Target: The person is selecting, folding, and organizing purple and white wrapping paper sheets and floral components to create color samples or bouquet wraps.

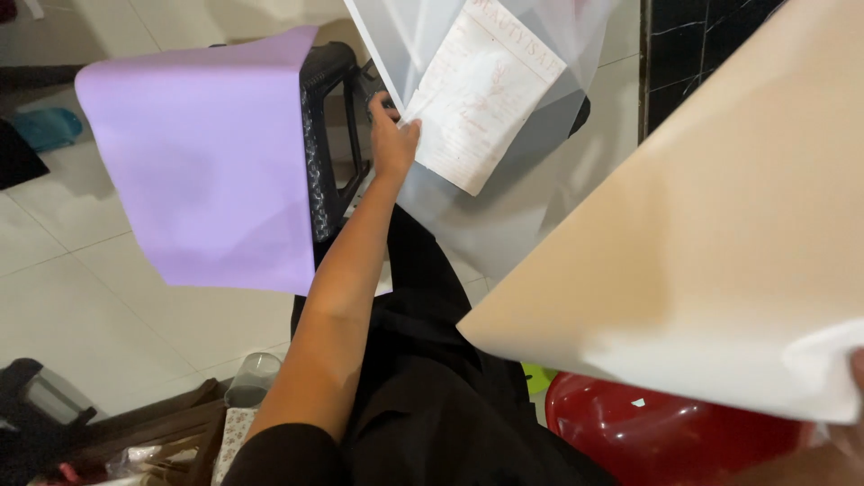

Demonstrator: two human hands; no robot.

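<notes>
Left hand (393,135) stretched out over the black plastic stool (328,135), fingers pinched shut on the lower corner of the translucent frosted wrapping sheet (504,193) where the white printed paper sheet (481,103) overlaps it — holding both layers together, by the look of it; right hand (855,396) barely in frame at the lower right edge, only a fingertip showing, apparently closed on the corner of the large cream-coloured paper sheet (720,234), though exact grip impossible to tell. Best handled with a light, flat pinch near the corner and a slow, even pull, so as not to crease the frosted film or let the printed sheet slip out from behind it; worth keeping the cream sheet raised and clear while the other side works. Lilac paper sheet (207,162) draped over the stool's left side, hanging well past its edge — easily brushed off by the forearm. Elsewhere: black clothing across the lap, glossy red plastic stool (666,432) below the cream sheet, clear glass jar (252,378) and a cluttered wooden rack (171,441) at lower left, pale tiled floor (108,297) all round; cream sheet blocking most of the right-hand view.
</notes>
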